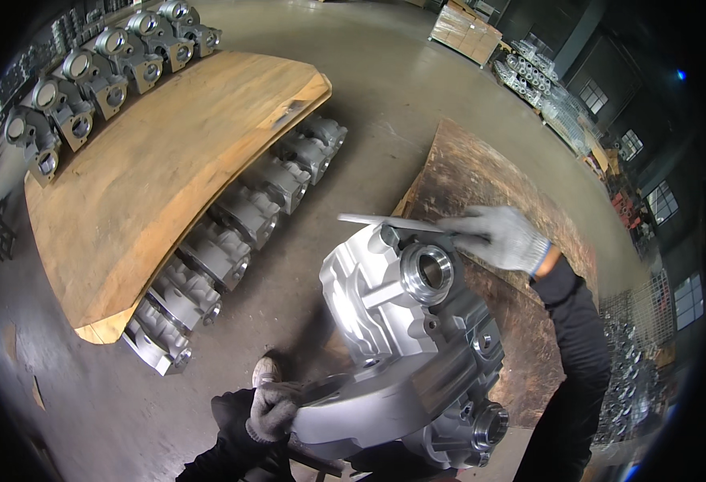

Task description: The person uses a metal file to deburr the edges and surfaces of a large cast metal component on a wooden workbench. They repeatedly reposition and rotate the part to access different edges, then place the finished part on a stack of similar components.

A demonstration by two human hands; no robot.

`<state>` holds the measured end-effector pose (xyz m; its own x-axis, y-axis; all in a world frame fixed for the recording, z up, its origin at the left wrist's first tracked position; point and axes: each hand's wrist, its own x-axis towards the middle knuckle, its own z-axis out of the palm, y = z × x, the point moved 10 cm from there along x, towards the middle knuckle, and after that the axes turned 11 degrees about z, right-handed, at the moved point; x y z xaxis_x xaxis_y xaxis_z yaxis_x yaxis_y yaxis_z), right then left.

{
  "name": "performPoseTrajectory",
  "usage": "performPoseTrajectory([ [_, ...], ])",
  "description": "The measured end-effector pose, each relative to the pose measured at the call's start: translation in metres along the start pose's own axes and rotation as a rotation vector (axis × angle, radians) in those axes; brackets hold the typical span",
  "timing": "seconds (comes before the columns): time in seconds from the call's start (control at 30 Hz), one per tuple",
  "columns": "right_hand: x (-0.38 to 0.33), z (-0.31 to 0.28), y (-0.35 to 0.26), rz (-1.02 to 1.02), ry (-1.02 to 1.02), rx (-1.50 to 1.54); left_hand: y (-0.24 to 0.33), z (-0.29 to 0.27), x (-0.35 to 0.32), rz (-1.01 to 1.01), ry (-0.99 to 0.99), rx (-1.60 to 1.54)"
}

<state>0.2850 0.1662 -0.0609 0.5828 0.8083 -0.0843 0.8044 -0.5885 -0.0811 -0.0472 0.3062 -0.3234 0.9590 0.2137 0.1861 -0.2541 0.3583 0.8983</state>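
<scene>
A large silver-grey cast metal housing (377,309) with machined round bores stands tilted in front of me. My right hand (499,238), in a grey knit glove, is closed around one end of a flat, narrow file (381,220). The file lies across the housing's top edge, beside the upper round bore, and its free end points left. Down at the lower left, my gloved left hand (274,410) is closed on the rim of the housing's wide lower part. Its fingertips are partly hidden.
At left, a plywood board (168,153) carries a row of similar castings (112,68), with more castings (212,249) beneath it. A worn wooden board (481,177) lies behind my housing. Wire baskets of metal parts (630,377) stand at right; a wrapped pallet (465,32) is far back.
</scene>
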Motion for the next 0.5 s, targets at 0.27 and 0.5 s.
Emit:
performPoseTrajectory([
  [0.27,0.008,0.001,-0.019,-0.105,0.014,0.034,0.004,0.006,0.006,0.046,0.014,0.026],
  [0.5,-0.002,0.000,-0.018,0.153,-0.081,0.200,0.015,0.012,0.013,0.147,0.027,-0.035],
])
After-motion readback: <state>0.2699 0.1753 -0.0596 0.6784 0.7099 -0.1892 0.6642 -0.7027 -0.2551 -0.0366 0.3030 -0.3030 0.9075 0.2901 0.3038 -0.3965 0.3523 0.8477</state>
